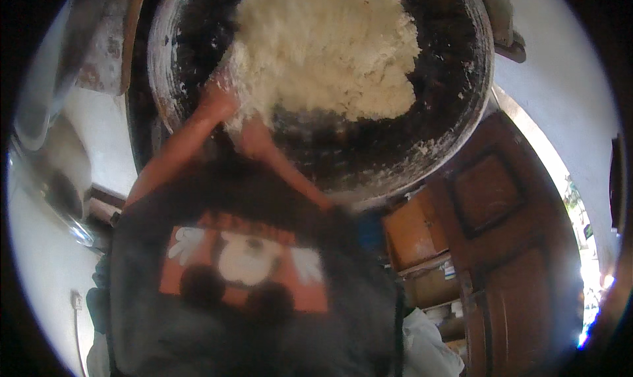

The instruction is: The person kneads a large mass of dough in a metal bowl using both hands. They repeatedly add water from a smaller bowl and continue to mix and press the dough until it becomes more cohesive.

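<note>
A big pale mass of floury dough lies in a wide round basin with a dark inside and a flour-streaked rim. My left hand, coated with flour, is against the dough's left edge. Close below it, my right hand touches the lower left edge of the dough. Both hands are blurred, and their fingers are hidden or merge with the dough, so their grip cannot be made out. Bits of flour and dough cling to the basin's inner wall.
A flour-dusted board or box stands left of the basin, with shiny metal vessels farther left. At the lower right are a brown wooden panelled door, an orange-brown cabinet panel and shelves holding items. My dark apron or shirt front fills the lower middle.
</note>
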Tool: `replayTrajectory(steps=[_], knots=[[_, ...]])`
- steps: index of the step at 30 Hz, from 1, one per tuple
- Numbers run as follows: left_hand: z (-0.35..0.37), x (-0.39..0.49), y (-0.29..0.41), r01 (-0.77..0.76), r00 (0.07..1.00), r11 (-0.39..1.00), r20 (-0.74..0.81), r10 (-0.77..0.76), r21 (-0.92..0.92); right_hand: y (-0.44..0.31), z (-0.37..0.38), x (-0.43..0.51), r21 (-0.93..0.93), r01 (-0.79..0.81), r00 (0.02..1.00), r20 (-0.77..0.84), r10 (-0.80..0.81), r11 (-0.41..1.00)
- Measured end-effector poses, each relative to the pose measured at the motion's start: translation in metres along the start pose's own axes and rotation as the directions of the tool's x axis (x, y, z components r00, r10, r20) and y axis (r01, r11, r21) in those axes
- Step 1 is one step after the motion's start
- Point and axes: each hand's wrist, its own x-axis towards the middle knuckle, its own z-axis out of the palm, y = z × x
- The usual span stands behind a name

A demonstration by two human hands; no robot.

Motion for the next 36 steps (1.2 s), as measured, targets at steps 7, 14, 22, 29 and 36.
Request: replayTrajectory(steps=[7,14,22,29,36], knots=[[-0.026,0.055,0.029,-0.184,0.876,0.967,-0.417,0.243,0.177,0.026,-0.102,-0.088,-0.225,-0.206,0.974,0.052,0.223,0.952],[0.030,0.102,0.055,0.038,0.917,0.990,-0.399,0.021,0.139,0.081,-0.231,-0.118,-0.436,-0.520,0.750,-0.645,0.148,0.735],[0.156,0.029,0.027,0.097,0.973,0.956,-0.227,-0.033,0.276,0.047,-0.262,-0.079,-0.590,-0.515,0.842,-0.485,0.237,0.622],[0.184,-0.009,0.095,-0.053,0.997,0.997,0.053,0.050,0.059,0.080,-0.296,-0.069,-0.581,-0.427,0.895,-0.379,0.234,0.692],[0.085,0.022,0.109,-0.379,0.888,0.901,-0.192,0.418,0.210,0.084,-0.258,-0.114,-0.146,-0.378,0.561,-0.822,0.101,0.914]])
